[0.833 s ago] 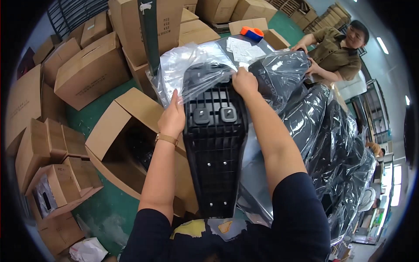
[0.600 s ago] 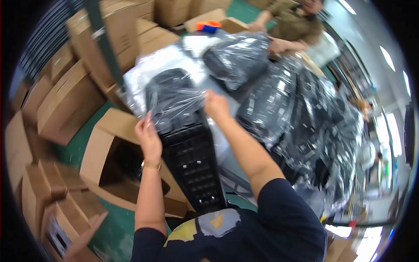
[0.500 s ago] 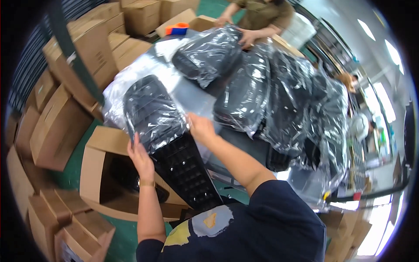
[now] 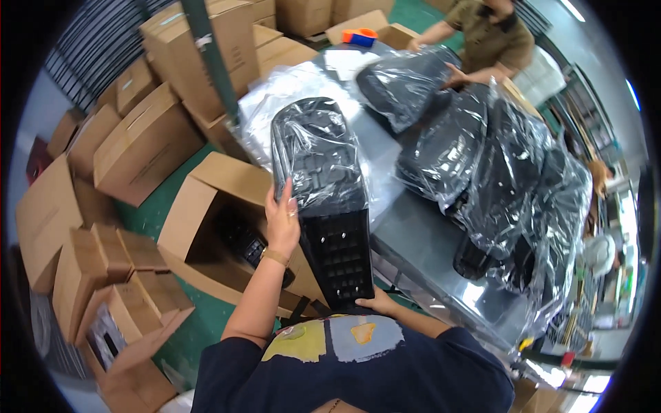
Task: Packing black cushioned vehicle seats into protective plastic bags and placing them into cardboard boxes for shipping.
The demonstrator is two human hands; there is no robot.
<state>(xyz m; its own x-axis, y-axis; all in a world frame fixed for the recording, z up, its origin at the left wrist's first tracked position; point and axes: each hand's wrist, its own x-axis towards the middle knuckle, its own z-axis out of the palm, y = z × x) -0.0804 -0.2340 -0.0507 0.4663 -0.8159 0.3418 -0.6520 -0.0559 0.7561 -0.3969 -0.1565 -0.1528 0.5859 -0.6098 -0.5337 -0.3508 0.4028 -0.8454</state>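
Cardboard boxes [image 4: 148,151] crowd the floor from eight to eleven o'clock, and a larger open carton [image 4: 184,213] with a dark part inside sits nearer, between eight and nine. The left hand [image 4: 282,224] grasps the black ribbed panel [image 4: 337,265] at its nine o'clock edge, fingers against the film. The panel lies from the centre down to six o'clock, its far end inside a clear bag [image 4: 320,158]. The right hand [image 4: 380,303] holds the panel's five o'clock corner, thumb showing, other fingers hidden. Beyond, on the grey worktop [image 4: 413,230], bagged black pieces [image 4: 509,172] cluster around three o'clock; a co-worker [image 4: 492,45] stands between one and two.
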